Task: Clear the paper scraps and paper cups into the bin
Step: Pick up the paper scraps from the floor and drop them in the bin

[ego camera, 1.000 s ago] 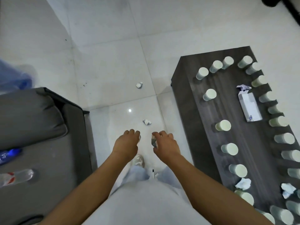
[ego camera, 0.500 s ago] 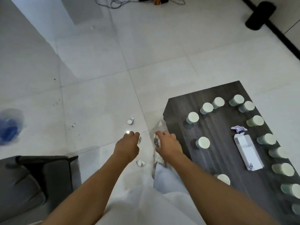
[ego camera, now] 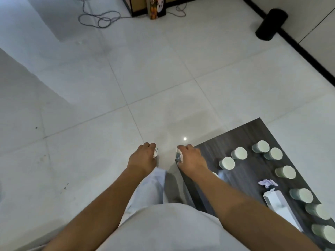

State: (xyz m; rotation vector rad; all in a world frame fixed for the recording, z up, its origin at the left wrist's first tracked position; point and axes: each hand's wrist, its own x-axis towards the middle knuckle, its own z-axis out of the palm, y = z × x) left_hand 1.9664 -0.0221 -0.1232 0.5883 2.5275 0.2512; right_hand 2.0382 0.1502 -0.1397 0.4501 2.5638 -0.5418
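White floor scraps gone from view — both hands (ego camera: 143,157) (ego camera: 191,159) still grip paper.

Arms: two bare forearms, no sleeves, watch or bands showing; they enter from 7 and 5 o'clock and narrow toward the wrists near centre.
Left hand (ego camera: 143,156): bare, no rings or gloves visible; knuckles and back of the hand face the camera.
Right hand (ego camera: 192,159): bare, likewise without rings or gloves; back of the hand faces the camera.
Top: plain white or very pale grey cloth, smooth and unmarked, filling the frame at 6 o'clock between the forearms.
Trousers: pale, washed-out blue fabric with soft creases, one leg showing just above the top's edge, toward 12 o'clock from it; blurred.
Footwear: hidden.
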